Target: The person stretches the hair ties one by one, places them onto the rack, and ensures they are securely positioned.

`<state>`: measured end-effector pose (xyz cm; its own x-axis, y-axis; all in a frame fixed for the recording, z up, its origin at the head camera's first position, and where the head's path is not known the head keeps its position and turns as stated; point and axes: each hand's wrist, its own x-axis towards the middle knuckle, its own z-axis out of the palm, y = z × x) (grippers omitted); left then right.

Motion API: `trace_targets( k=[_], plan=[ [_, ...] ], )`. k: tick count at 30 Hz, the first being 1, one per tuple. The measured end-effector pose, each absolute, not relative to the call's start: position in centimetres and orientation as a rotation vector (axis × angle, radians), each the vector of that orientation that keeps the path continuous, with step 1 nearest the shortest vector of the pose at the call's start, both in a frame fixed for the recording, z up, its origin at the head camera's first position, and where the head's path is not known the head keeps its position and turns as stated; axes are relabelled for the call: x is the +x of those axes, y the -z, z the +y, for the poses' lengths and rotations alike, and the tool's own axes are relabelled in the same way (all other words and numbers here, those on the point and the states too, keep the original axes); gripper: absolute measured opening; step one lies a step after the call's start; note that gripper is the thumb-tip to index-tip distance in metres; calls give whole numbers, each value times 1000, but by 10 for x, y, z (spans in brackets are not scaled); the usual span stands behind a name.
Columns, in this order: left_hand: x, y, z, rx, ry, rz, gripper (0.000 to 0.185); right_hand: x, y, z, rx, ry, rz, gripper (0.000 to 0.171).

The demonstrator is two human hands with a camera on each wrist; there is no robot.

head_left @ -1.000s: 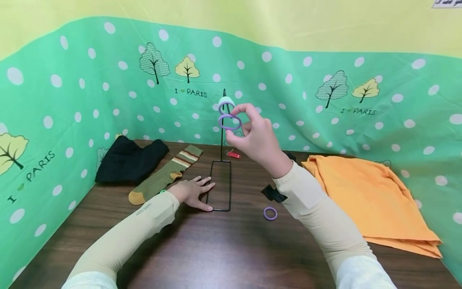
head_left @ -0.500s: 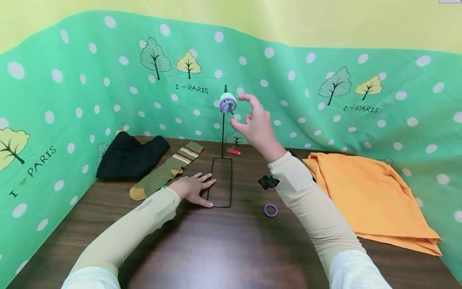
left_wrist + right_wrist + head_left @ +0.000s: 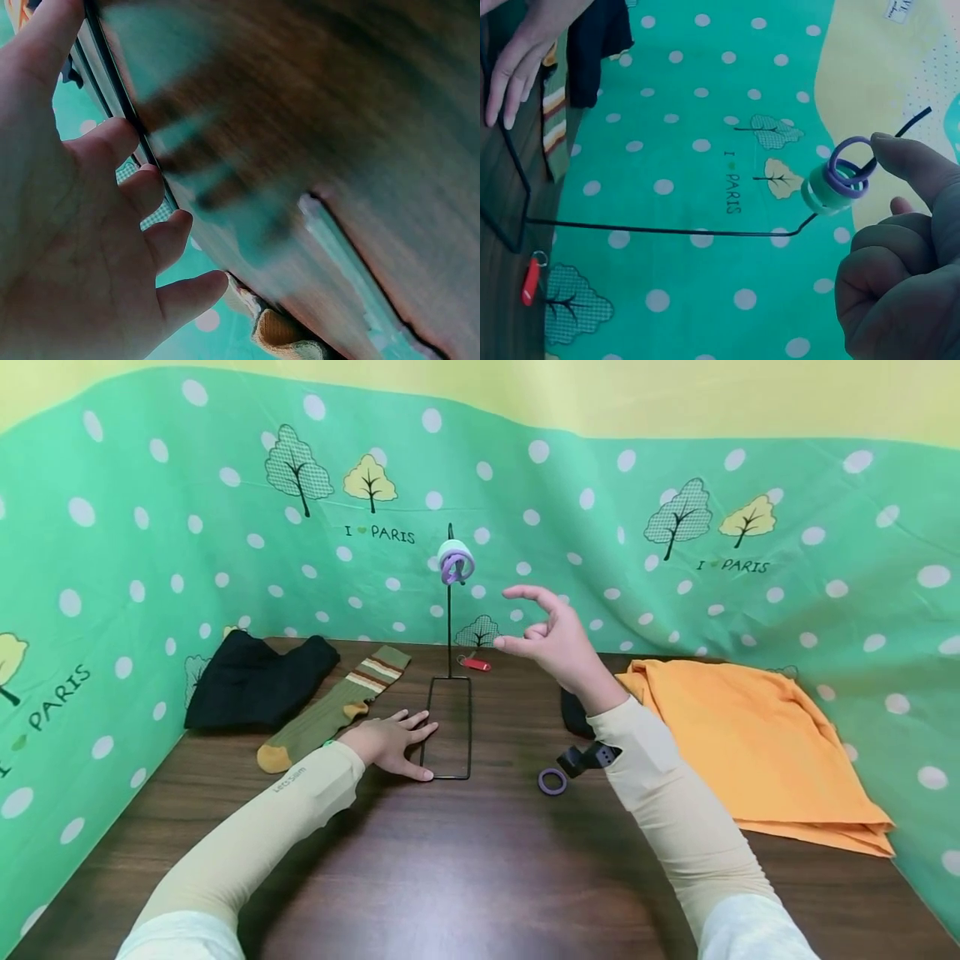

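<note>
On table (image 3: 480,860), wire stand (image 3: 450,610) upright.

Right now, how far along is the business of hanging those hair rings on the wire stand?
Done: purple and pale green rings hang on the stand's hook. In hand: nothing; the right hand is empty, the left hand steadies the base. Left: one purple ring on the table.

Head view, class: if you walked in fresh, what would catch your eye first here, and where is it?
First, the thin black wire stand at the table's middle, with purple and pale green hair ties hung near its top. The right hand hovers open just right of it, holding nothing, while the left hand presses flat on the stand's base. A bright orange cloth fills the right side, and one purple hair tie lies on the table.
</note>
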<state>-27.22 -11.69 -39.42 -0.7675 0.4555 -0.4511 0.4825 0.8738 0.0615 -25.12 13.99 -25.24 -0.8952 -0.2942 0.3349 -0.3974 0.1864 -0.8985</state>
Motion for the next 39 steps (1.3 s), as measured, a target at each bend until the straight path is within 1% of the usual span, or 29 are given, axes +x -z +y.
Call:
trace_targets(
  k=[9, 20, 31, 39],
  plan=[
    [-272, 396, -118, 675, 69, 2587, 96, -245, 275, 157, 688, -1875, -2395, 55],
    [-272, 398, -119, 675, 60, 2583, 96, -239, 310, 175, 522, -1782, -2563, 48],
    [-273, 398, -119, 686, 43, 2586, 96, -233, 335, 190, 459, -1926, -2583, 46],
    [-273, 396, -117, 686, 41, 2586, 96, -230, 352, 202, 436, -1892, -2625, 46]
  ],
)
